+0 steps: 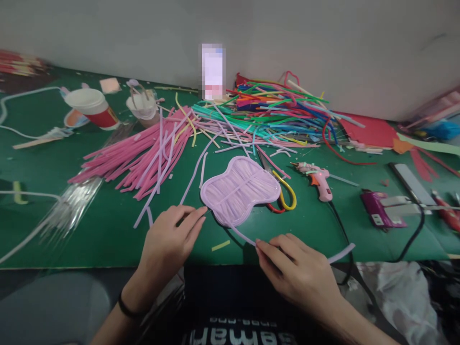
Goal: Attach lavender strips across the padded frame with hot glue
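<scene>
A lobed lilac piece [241, 188] made of pipe cleaners, with a rib through its middle and a rim around it, is above the green table in front of me. My left hand [173, 235] pinches its lower left edge between thumb and fingers. From its lower edge runs a loose lilac pipe cleaner [241, 234]. My right hand [295, 266] is closed on this strip, whose far end sticks out past the hand to the right. Scissors [288, 196] with yellow and red handles lie partly hidden behind the piece.
A pink glue gun [316, 178] with a cord lies to the right, near a purple box [383, 211]. Pink pipe cleaners [143, 153] and a multicoloured heap [280, 108] lie behind. A paper cup [94, 109] stands back left; a blurred-out phone [212, 72] leans on the wall.
</scene>
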`<action>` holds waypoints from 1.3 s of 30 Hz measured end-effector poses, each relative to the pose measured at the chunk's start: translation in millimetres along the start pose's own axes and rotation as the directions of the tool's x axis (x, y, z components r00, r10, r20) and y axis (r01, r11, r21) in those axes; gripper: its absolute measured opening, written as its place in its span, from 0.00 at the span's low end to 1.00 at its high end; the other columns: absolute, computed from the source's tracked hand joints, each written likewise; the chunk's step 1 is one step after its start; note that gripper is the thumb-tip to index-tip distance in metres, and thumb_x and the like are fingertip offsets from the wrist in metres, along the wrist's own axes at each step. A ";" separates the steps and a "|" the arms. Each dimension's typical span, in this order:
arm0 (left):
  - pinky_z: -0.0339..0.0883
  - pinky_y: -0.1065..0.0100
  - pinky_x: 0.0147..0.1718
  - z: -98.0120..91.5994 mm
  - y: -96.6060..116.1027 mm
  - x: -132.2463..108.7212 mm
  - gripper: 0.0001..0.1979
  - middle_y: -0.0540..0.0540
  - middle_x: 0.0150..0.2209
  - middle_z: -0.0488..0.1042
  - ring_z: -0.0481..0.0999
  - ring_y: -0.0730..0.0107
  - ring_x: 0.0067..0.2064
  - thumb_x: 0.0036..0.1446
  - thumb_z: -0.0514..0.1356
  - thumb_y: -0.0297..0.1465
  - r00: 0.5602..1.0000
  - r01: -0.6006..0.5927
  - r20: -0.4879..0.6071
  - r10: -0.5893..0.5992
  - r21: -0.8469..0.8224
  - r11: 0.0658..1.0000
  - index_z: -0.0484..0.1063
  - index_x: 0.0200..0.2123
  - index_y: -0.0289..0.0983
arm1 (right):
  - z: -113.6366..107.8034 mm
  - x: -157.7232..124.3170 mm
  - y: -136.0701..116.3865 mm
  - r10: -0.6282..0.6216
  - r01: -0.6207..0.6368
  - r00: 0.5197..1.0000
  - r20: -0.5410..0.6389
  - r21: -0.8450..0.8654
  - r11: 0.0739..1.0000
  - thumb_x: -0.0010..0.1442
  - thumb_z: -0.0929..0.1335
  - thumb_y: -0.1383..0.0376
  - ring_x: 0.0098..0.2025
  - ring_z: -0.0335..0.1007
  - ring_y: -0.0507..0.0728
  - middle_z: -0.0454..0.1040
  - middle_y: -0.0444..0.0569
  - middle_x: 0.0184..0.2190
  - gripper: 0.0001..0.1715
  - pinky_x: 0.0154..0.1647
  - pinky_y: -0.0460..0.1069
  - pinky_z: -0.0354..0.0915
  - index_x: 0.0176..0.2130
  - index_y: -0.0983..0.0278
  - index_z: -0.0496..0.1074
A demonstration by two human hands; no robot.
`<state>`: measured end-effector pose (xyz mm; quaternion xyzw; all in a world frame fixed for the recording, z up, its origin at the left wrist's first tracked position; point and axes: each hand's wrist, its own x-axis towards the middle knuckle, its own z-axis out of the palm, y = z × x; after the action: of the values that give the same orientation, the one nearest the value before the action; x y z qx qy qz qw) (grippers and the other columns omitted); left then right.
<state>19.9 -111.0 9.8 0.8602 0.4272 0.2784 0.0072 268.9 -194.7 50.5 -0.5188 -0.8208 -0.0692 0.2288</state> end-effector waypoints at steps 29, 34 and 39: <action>0.64 0.61 0.36 15.5 4.5 -0.1 0.14 0.42 0.38 0.74 0.71 0.62 0.37 0.64 0.59 0.28 0.996 -0.066 0.051 0.069 -0.055 0.996 0.74 0.52 0.35 | -14.9 15.7 11.8 -0.054 0.021 0.964 0.259 0.126 0.992 0.65 0.66 0.70 0.31 0.64 0.54 0.72 0.45 0.29 0.16 0.33 0.49 0.60 0.50 0.62 0.76; 0.64 0.62 0.37 15.3 3.7 1.1 0.14 0.42 0.38 0.75 0.72 0.63 0.38 0.66 0.56 0.28 0.996 -0.052 0.065 0.055 -0.056 0.997 0.73 0.53 0.36 | -20.9 35.6 25.5 -0.111 0.080 0.948 0.298 0.114 0.990 0.63 0.67 0.73 0.35 0.64 0.55 0.73 0.46 0.32 0.15 0.38 0.51 0.59 0.45 0.59 0.78; 0.64 0.62 0.37 14.0 3.6 0.8 0.14 0.42 0.38 0.76 0.73 0.63 0.38 0.66 0.56 0.26 0.997 -0.054 0.059 0.057 -0.052 0.997 0.72 0.54 0.37 | -21.5 53.2 33.3 -0.187 0.188 0.923 0.337 0.030 0.982 0.59 0.68 0.74 0.36 0.62 0.57 0.72 0.47 0.31 0.14 0.39 0.53 0.55 0.41 0.58 0.79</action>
<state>29.6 -109.6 -0.7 0.8793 0.3956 0.2630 0.0341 285.9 -143.6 89.3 -0.4424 -0.8936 -0.0016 0.0762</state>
